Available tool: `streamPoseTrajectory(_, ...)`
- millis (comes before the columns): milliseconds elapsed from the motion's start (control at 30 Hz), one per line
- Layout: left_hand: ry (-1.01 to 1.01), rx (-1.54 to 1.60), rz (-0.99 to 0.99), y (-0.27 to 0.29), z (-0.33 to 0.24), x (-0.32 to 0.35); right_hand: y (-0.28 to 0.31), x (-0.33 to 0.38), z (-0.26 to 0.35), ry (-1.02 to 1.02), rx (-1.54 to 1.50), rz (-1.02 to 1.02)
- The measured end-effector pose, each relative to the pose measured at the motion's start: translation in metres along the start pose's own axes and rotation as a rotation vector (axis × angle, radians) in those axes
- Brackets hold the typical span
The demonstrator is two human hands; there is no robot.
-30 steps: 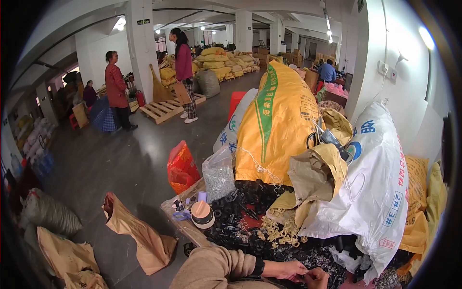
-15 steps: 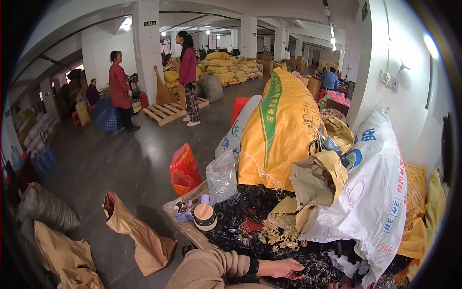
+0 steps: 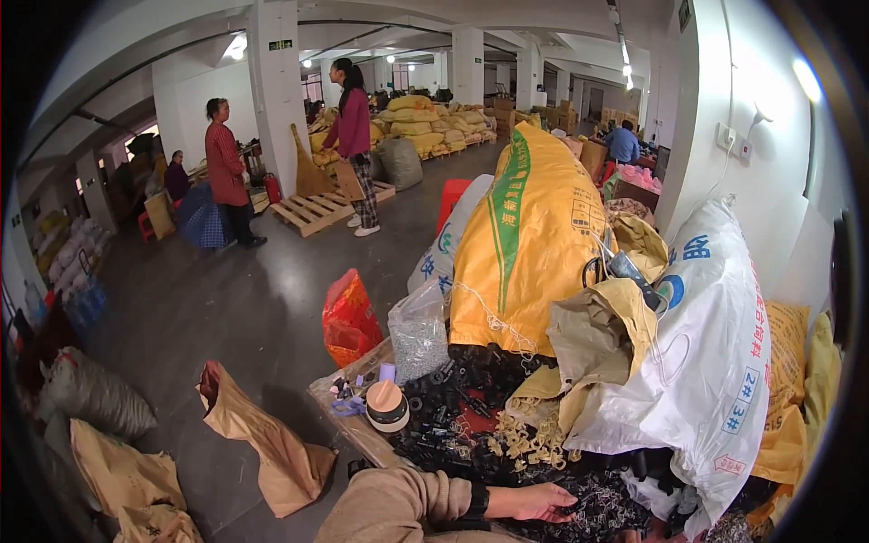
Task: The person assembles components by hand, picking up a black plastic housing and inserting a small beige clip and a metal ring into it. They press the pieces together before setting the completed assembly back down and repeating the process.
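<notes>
My left hand [image 3: 536, 502] comes in from the lower left in a beige sleeve, with a dark band at the wrist. It hovers low over a heap of small black and metal pieces [image 3: 608, 507]. Its fingers are bent together at the tips; whatever they pinch is too small to make out. Only a sliver of my right hand [image 3: 628, 537] shows at the bottom edge, its fingers hidden. Beyond the left hand lie yellowish plastic pieces [image 3: 534, 445] and black plastic parts [image 3: 444, 407]. A round black jar with a tan lid [image 3: 386, 405] stands left of them.
A large yellow woven sack [image 3: 534, 244] and a white sack [image 3: 679, 389] lean over the heap. A clear bag of grey pieces [image 3: 419, 339] and a red bag [image 3: 350, 321] stand farther left. Brown paper sacks [image 3: 267, 443] are on the floor. Two people stand by a wooden pallet [image 3: 317, 213].
My left hand has shifted very slightly, and its fingertips sit a little higher. The whole view has moved a touch. The standing person in purple has moved an arm.
</notes>
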State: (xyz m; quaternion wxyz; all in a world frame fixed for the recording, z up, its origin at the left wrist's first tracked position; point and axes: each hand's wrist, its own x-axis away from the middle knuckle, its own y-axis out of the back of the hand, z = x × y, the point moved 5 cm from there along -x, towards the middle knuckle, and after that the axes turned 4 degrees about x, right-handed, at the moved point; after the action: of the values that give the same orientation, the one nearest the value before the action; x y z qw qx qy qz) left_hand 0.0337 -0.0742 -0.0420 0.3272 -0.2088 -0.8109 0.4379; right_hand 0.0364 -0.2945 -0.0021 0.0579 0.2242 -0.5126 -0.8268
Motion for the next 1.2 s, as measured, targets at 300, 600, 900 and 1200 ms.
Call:
streamPoseTrajectory(300, -0.013, -0.012, 0.015, -0.002, 0.0, 0.001, 0.003, 0.0, -0.014, -0.235, -0.264, 0.073)
streamPoseTrajectory(600, -0.017, -0.021, -0.007, -0.003, -0.001, -0.001, -0.013, -0.01, 0.007, -0.017, 0.158, 0.259)
streamPoseTrajectory(900, -0.006, -0.011, 0.0, -0.005, 0.001, 0.003, -0.011, -0.009, 0.027, 0.091, 0.099, 0.101)
streamPoseTrajectory(1200, -0.004, -0.008, -0.001, -0.003, 0.002, 0.003, -0.019, -0.005, 0.007, 0.06, 0.031, 0.169)
